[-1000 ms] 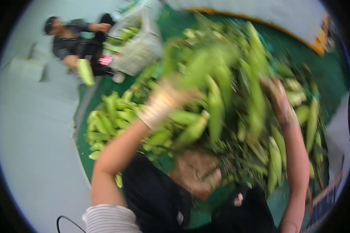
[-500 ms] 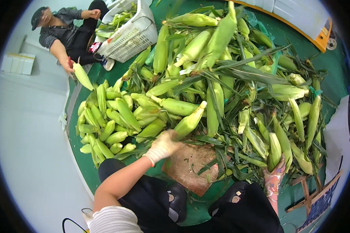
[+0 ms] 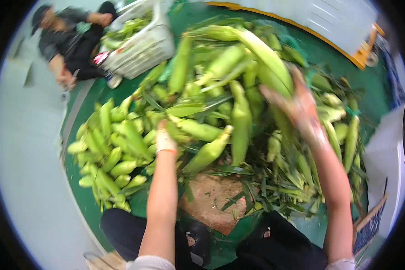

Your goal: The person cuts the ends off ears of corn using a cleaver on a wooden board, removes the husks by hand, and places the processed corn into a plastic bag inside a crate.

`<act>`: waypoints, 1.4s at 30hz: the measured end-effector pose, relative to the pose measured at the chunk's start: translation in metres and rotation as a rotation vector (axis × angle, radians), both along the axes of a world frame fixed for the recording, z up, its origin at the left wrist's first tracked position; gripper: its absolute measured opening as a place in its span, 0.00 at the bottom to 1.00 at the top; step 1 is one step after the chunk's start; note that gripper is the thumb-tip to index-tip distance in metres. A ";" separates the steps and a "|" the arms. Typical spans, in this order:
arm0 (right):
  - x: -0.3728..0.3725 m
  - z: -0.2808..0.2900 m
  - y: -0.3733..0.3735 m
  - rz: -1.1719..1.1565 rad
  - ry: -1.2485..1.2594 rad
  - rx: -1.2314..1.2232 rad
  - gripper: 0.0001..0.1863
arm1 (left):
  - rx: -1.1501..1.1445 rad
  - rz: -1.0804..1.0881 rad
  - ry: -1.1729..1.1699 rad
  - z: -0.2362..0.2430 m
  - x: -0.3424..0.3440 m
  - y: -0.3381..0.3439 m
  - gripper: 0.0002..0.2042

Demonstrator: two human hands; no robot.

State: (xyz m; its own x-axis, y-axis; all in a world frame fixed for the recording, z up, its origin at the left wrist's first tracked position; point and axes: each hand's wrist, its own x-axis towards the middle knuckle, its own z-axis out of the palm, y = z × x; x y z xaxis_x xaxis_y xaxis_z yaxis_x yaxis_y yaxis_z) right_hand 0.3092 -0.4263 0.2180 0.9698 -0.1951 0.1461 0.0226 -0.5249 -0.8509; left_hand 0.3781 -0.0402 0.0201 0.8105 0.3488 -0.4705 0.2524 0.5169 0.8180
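Observation:
A large heap of green ears of corn in their husks (image 3: 240,114) fills the middle. My right hand (image 3: 297,105), in a patterned glove and blurred, has its thumb and fingers on either side of a long ear of corn (image 3: 267,58) on top of the heap. At the heap's left side is my left hand (image 3: 165,138) in a pale glove, among husked ears; its fingers are partly hidden, and what they hold, if anything, does not show. Just right of it lies another ear (image 3: 208,153), its pale stalk end pointing up to the right.
Trimmed ears (image 3: 117,148) lie piled at the left. Between my feet is a brown board (image 3: 211,198) with leaf scraps. A person (image 3: 67,45) sits at the far left by a white basket (image 3: 141,54). A yellow-edged cart (image 3: 360,56) stands far right.
My left hand has left the ear by the board and moved left and forward. My right hand has gone from the lower right up to the top ear. The other person's hand no longer holds an ear.

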 end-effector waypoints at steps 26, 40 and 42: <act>-0.165 -0.072 -0.119 -0.429 0.312 0.042 0.32 | 0.793 -1.227 -0.909 0.132 -0.112 -0.293 0.31; -0.329 -0.191 -0.248 -0.454 0.820 -0.847 0.34 | 1.590 -0.977 -0.583 0.194 0.234 -0.206 0.19; -0.313 -0.170 -0.241 -0.482 0.783 -0.811 0.34 | 1.885 -0.725 -0.654 0.177 0.237 -0.212 0.19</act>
